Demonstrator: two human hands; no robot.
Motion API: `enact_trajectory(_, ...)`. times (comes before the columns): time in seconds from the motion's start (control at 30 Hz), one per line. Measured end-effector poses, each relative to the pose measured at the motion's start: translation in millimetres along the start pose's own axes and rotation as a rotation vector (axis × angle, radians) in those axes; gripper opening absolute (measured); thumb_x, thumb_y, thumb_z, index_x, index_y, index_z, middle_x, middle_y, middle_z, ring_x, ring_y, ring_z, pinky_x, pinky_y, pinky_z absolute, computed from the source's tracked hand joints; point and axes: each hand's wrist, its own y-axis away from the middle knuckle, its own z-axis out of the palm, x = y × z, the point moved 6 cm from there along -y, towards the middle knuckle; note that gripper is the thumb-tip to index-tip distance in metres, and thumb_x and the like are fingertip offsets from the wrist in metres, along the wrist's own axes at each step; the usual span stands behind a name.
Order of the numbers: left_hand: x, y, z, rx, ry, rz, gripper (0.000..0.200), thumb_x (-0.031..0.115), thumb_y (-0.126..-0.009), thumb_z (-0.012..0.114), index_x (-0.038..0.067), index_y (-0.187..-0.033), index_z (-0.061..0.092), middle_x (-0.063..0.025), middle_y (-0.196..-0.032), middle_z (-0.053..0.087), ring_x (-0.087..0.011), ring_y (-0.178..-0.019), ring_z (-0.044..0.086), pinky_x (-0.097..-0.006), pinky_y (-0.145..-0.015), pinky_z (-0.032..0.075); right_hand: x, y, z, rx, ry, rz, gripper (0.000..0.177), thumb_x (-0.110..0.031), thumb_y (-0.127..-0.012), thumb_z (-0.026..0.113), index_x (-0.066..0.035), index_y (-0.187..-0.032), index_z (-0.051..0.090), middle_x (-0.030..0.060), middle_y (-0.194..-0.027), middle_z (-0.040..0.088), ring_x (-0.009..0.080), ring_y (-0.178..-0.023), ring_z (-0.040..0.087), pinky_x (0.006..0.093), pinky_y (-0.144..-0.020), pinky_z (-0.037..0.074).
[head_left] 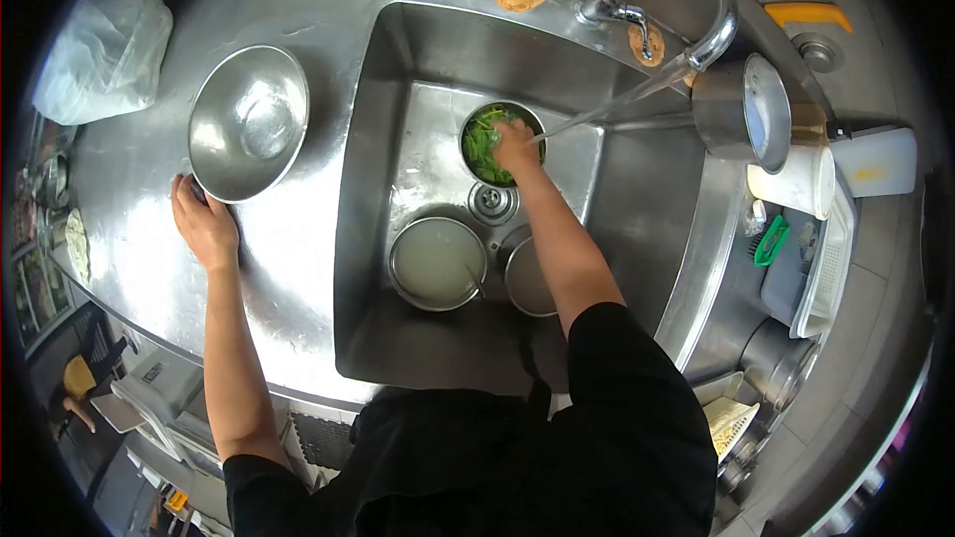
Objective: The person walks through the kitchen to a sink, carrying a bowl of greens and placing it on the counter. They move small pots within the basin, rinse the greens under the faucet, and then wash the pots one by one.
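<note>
My right hand [515,146] reaches down into the steel sink [378,139] and grips a bunch of green leaves [482,144] inside a small round bowl [538,126]. Water streams from the curved faucet [686,0] toward that bowl. My left hand [204,224] rests flat on the steel counter [279,249], its fingers touching the rim of a large empty metal bowl [249,122].
Two pots sit in the sink nearer me: one with cloudy liquid [437,264], another [527,278] partly hidden under my forearm. A drain [492,202] lies between them. A plastic bag [104,45] lies far left; a pot [741,109], a white container [796,179] and a rack [821,259] stand right.
</note>
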Motion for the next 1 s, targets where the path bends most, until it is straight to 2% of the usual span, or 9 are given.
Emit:
enact_trajectory(0.1,-2.1,0.1,1.2,0.008,-0.004,0.01,0.035,0.02,-0.088,0.05,-0.001,-0.116,0.047,-0.0212,-0.128,0.044,-0.0362,-0.12,0.04,-0.0415,-0.1,0.031,-9.3,-6.5,-18.6,0.11,-0.137,0.034,0.06,-0.025,-0.073,0.066,-0.024,-0.129,0.044,0.0146,-0.126,0.045,0.0342,-0.113,0.048,0.0417,-0.095,0.04)
enact_trajectory(0.23,-0.8,-0.9,0.0,0.0,0.008,0.001,0.035,0.019,-0.087,0.051,-0.001,-0.116,0.047,-0.021,-0.128,0.044,-0.0364,-0.12,0.04,-0.0418,-0.1,0.032,-15.1,-13.2,2.0,0.111,-0.05,0.16,0.055,-0.024,-0.072,0.067,-0.023,-0.125,0.049,0.0148,-0.124,0.048,0.0345,-0.111,0.049,0.0408,-0.096,0.04)
enact_trajectory(0.43,3.6,0.1,-2.5,0.004,0.036,0.004,0.034,0.018,-0.086,0.052,-0.001,-0.114,0.048,-0.0212,-0.126,0.046,-0.0367,-0.119,0.041,-0.0419,-0.099,0.033,0.7,-17.6,11.5,-0.107,-0.125,0.127,0.062,-0.024,-0.071,0.069,-0.023,-0.128,0.045,0.0151,-0.13,0.044,0.0359,-0.113,0.049,0.0406,-0.095,0.041)
enact_trajectory(0.5,3.4,0.4,-3.0,0.01,0.011,0.022,0.034,0.019,-0.087,0.052,-0.001,-0.114,0.049,-0.0214,-0.127,0.046,-0.0364,-0.119,0.041,-0.0418,-0.099,0.033,-1.9,-9.2,7.5,-0.077,-0.014,-0.037,0.062,-0.024,-0.074,0.067,-0.024,-0.131,0.042,0.0131,-0.133,0.04,0.0363,-0.114,0.048,0.0407,-0.095,0.041)
enact_trajectory(0.6,2.8,-0.3,-3.0,0.02,0.009,0.022,0.034,0.02,-0.087,0.052,-0.001,-0.114,0.049,-0.0214,-0.127,0.045,-0.0363,-0.118,0.042,-0.0417,-0.099,0.033,-27.3,35.3,-21.2,-0.002,0.244,-0.01,0.066,-0.019,-0.076,0.064,-0.026,-0.135,0.036,0.014,-0.131,0.039,0.0361,-0.111,0.05,0.0409,-0.093,0.042)
enact_trajectory(0.7,-1.1,-0.5,-0.6,0.005,0.006,-0.002,0.034,0.022,-0.088,0.052,-0.001,-0.113,0.049,-0.0214,-0.127,0.046,-0.0363,-0.118,0.042,-0.0416,-0.099,0.034,-30.4,41.4,3.3,0.094,0.277,0.054,0.074,-0.019,-0.071,0.069,-0.023,-0.135,0.033,0.0169,-0.13,0.038,0.0399,-0.109,0.05,0.042,-0.093,0.042)
enact_trajectory(0.8,0.7,-1.3,-1.8,0.005,0.032,-0.008,0.034,0.022,-0.088,0.052,-0.001,-0.113,0.05,-0.0212,-0.126,0.046,-0.0362,-0.118,0.042,-0.0416,-0.099,0.034,-9.1,15.4,31.0,-0.106,0.026,0.158,0.078,-0.019,-0.071,0.07,-0.022,-0.136,0.028,0.0213,-0.131,0.037,0.0394,-0.11,0.05,0.0416,-0.093,0.043)
enact_trajectory(0.93,1.8,-0.7,-3.3,0.041,0.016,0.02,0.033,0.021,-0.087,0.053,-0.001,-0.111,0.051,-0.0212,-0.125,0.047,-0.0365,-0.117,0.043,-0.0418,-0.099,0.034,6.2,0.9,22.2,-0.151,-0.124,0.156,0.073,-0.016,-0.074,0.065,-0.02,-0.137,0.031,0.0228,-0.127,0.042,0.0393,-0.114,0.048,0.0416,-0.092,0.043)
enact_trajectory(1.0,0.5,-2.3,-2.6,0.032,0.03,0.01,0.033,0.021,-0.087,0.053,-0.001,-0.111,0.051,-0.0211,-0.125,0.047,-0.0366,-0.117,0.043,-0.042,-0.099,0.034,1.1,0.6,9.7,-0.15,-0.06,0.15,0.071,-0.027,-0.075,0.065,-0.018,-0.137,0.031,0.0224,-0.125,0.044,0.0381,-0.115,0.047,0.0412,-0.093,0.043)
